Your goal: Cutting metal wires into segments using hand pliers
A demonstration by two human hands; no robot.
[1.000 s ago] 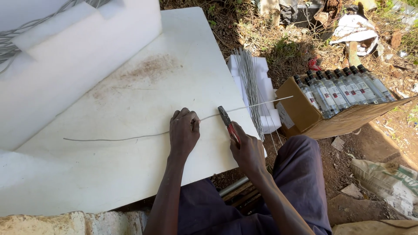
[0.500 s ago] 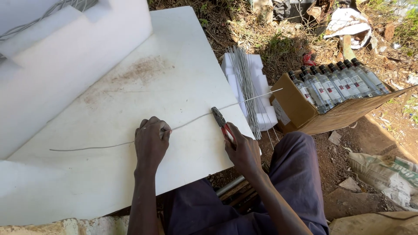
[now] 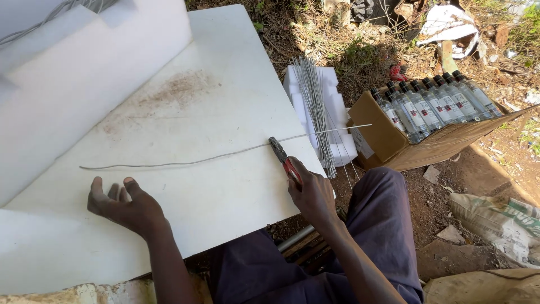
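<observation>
1. Pliers (image 3: pixel 283 159) with red handles sit in the right hand (image 3: pixel 313 194), a little right of the middle of the frame. The fingers are clenched around the handles.
2. The nose of the pliers touches a long thin wire (image 3: pixel 185 162). I cannot tell if the nose has closed on it.
3. That wire lies across the white board (image 3: pixel 225 84) from the left side to past the right edge, where its end sticks out in the air.
4. The left hand (image 3: pixel 125 205) rests flat on the board in the lower left of the frame. Its fingers are spread and hold nothing. It is just below the wire, not touching it.
5. A bunch of straight cut wires (image 3: pixel 316 107) lies on a white foam block (image 3: pixel 332 121) right of the board. So it looks like many pieces are done already.
6. The long wire looks whole, so this one seems not cut yet.
7. A brown box of bottles (image 3: pixel 427 121) stands in the upper right of the frame, on the dirt.
</observation>
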